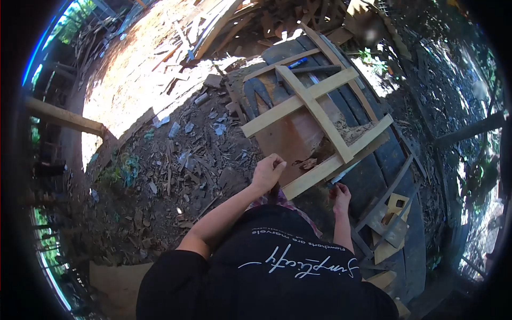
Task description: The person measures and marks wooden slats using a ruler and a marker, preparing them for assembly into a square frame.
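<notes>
Wooden frame (pixel 314 114) on plank bench (pixel 397 154) | my left hand (pixel 268 170) fisted at its near edge | right hand (pixel 340 196) curled, I can't tell grip | scrap-strewn ground (pixel 176 160) left

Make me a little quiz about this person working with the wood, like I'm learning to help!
1. True or false: the wooden frame lies on dark planks.
2. The left hand, by the frame's near slat, is: A) curled into a fist B) spread flat C) gripping a saw.
3. Fill in: the pen-like thing at the far end of the frame is ____ in colour.
Key: 1 true; 2 A; 3 blue.
</notes>
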A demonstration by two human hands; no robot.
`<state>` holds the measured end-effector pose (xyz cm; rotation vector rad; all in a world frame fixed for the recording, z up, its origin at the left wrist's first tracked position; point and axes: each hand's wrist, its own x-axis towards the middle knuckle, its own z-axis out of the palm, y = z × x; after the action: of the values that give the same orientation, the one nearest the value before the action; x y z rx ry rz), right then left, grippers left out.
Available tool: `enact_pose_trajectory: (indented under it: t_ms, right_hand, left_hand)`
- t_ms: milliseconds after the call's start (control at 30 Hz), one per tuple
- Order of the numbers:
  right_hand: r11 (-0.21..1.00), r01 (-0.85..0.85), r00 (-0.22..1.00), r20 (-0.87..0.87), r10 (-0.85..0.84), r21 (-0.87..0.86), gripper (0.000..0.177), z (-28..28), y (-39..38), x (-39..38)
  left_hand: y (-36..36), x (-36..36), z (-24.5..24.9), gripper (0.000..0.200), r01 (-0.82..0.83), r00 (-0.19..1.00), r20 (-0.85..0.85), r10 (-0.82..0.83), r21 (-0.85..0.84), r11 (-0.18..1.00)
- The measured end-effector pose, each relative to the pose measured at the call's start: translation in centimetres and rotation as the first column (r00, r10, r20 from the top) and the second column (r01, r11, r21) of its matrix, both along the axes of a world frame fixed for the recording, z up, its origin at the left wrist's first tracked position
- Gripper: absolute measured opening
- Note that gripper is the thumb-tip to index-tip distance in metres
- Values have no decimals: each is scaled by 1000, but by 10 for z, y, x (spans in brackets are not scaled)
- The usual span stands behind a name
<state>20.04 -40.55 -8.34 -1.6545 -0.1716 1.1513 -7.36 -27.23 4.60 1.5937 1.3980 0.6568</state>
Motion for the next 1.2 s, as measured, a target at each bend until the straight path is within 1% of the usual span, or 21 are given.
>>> enact_pose_trajectory:
  t_ms: [33, 67, 100, 133, 167, 200, 267, 333, 367, 400, 433, 533, 567, 633, 700, 733, 800, 833, 1000, 1067, 1200]
  right_hand:
    - [999, -3, 1000, -18, 4, 52, 15, -10, -4, 5]
    - [999, -29, 1000, -5, 29, 44, 15, -12, -5, 7]
    - [995, -81, 996, 35, 79, 50, 15, -23, -8, 12]
    - [996, -79, 997, 2, 79, 52, 14, -21, -7, 11]
    - [996, -82, 997, 7, 82, 15, 14, -12, -6, 7]
    - [995, -94, 996, 8, 94, 26, 14, -4, -5, 2]
    - [992, -125, 992, 10, 125, 8, 14, 4, -6, 5]
    - [996, -83, 996, -11, 83, 25, 14, 5, -7, 9]
    - [994, -107, 994, 2, 107, 31, 14, 5, -10, 12]
    - [991, -123, 992, 11, 123, 48, 14, 3, -7, 13]
    - [994, -98, 995, 5, 98, 41, 14, 3, -7, 13]
    - [997, -69, 998, 15, 68, 32, 11, 6, -6, 15]
    - [999, -7, 1000, 23, 6, 43, 11, 6, -6, 15]
    - [997, -36, 999, -9, 37, 64, 12, 6, -7, 13]
    - [996, 39, 999, -37, -36, 81, 11, 7, -6, 9]
    - [994, 59, 996, -65, -53, 90, 10, 6, -5, 5]
    - [989, 104, 991, -92, -94, 104, 10, 5, -6, 0]
    - [986, 118, 989, -105, -106, 115, 10, 5, -6, -1]
    - [966, 214, 968, -162, -191, 142, 11, 14, -11, -15]
    - [959, 245, 961, -166, -221, 141, 11, 22, -3, -23]
    - [949, 295, 952, -116, -283, 108, 13, 40, 20, -41]
  left_hand:
    - [6, 10, 18, 18, -24, 999, 24, 23, 55, 998]
    - [13, 18, 29, 19, -30, 994, 106, 18, 108, 994]
    - [20, 28, 44, 20, -30, 995, 102, 21, 88, 996]
    - [25, 38, 57, 21, -36, 994, 111, 21, 136, 990]
    - [31, 49, 59, 23, -51, 977, 213, 11, 182, 982]
    - [36, 61, 63, 24, -51, 968, 251, 4, 183, 982]
    - [41, 82, 85, 24, -52, 965, 261, -6, 217, 975]
    - [42, 104, 97, 23, -96, 912, 409, 32, 137, 986]
    - [42, 106, 103, 22, -54, 917, 398, -13, 157, 986]
    - [41, 103, 118, 22, 2, 932, 361, -44, 116, 993]
    - [39, 101, 120, 22, 12, 928, 367, -66, 148, 989]
    - [35, 83, 124, 21, 55, 935, 351, -48, -9, 998]
    - [32, 73, 129, 21, 59, 942, 335, -5, -150, 987]
    - [34, 54, 97, 20, 55, 968, 247, -42, -42, 998]
    - [33, 36, 91, 20, 22, 970, 245, 10, -130, 991]
    - [36, 28, 84, 20, 55, 972, 234, -24, -126, 991]
    - [46, 14, 73, 20, 1, 972, 232, 39, -170, 985]
    - [54, 9, 71, 20, 18, 975, 222, 21, -171, 985]
    - [115, -1, 64, 22, 17, 979, 205, 2, -89, 996]
    - [143, 0, 69, 22, 30, 985, 170, -14, -97, 995]
    - [217, -21, 20, 19, 101, 968, 235, -85, -59, 993]
